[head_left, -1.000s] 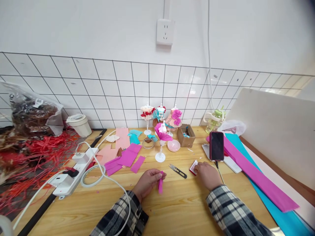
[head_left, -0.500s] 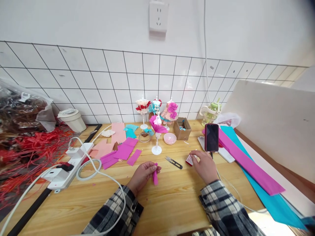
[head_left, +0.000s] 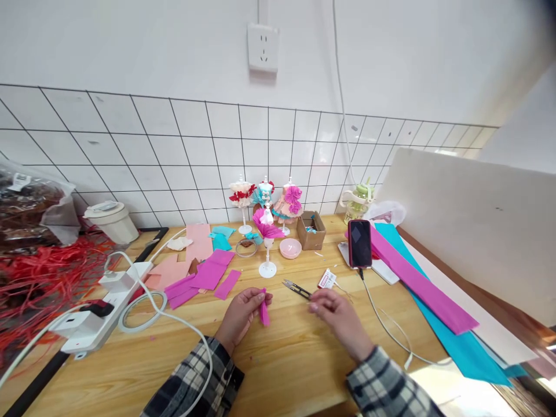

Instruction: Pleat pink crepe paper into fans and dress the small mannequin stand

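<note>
My left hand [head_left: 240,313] is closed, pinching a gathered strip of magenta crepe paper [head_left: 264,313] between thumb and fingers; its lower end hangs down. My right hand [head_left: 339,321] has thumb and fingers drawn together at the handle end of the thread snips [head_left: 297,289], which lie on the table. Whatever those fingers hold is too small to make out. A small red-and-white packet [head_left: 326,279] lies beyond this hand. In front stands a white mini dress form [head_left: 267,255] on a round base, wearing a pleated magenta paper skirt [head_left: 268,229].
Decorated dress forms [head_left: 289,202] stand near the wall by a small cardboard box [head_left: 311,230] and a pink bowl [head_left: 291,248]. Magenta paper pieces [head_left: 212,269] lie left. A power strip [head_left: 108,313] with cables is at left, a phone [head_left: 360,244] and long paper sheets [head_left: 425,278] at right.
My right hand has moved left and nearer me, from the red-and-white packet to beside the snips. My left hand keeps its pinch on the magenta strip. The view has shifted slightly.
</note>
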The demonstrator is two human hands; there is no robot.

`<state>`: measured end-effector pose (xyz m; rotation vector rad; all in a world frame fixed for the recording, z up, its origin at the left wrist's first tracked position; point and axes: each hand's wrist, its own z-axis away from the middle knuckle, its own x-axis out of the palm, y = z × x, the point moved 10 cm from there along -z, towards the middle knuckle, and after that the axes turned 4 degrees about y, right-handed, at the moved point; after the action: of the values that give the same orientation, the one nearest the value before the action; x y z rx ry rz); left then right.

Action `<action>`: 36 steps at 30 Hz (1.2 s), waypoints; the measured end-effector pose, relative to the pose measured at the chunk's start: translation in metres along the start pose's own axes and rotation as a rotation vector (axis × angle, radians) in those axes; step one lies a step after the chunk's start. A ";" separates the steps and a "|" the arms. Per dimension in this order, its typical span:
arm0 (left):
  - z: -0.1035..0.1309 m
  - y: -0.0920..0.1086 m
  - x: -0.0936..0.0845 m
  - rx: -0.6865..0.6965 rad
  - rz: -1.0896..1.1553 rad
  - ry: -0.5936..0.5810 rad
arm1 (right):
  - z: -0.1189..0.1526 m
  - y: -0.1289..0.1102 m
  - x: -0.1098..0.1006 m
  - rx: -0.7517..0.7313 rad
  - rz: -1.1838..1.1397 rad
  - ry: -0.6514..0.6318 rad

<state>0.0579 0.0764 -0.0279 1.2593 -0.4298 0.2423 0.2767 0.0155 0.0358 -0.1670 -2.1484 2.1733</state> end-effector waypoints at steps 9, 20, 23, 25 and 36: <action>0.004 0.056 -0.038 0.365 -0.380 0.242 | -0.059 0.001 0.123 -0.323 0.040 -0.055; -0.021 0.035 -0.009 0.288 -0.551 0.134 | -0.074 0.035 0.114 -0.112 -0.216 -0.106; -0.017 0.038 -0.014 0.310 -0.622 0.149 | -0.075 0.034 0.111 -0.124 -0.214 -0.094; -0.015 0.041 -0.019 0.325 -0.624 0.179 | -0.071 0.030 0.114 -0.145 -0.208 -0.129; -0.018 0.036 -0.019 0.281 -0.569 0.155 | -0.076 0.050 0.118 -0.084 -0.120 -0.119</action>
<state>0.0296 0.1049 -0.0096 1.5709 0.1099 -0.0893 0.1710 0.1057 -0.0172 0.0865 -2.2498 2.0779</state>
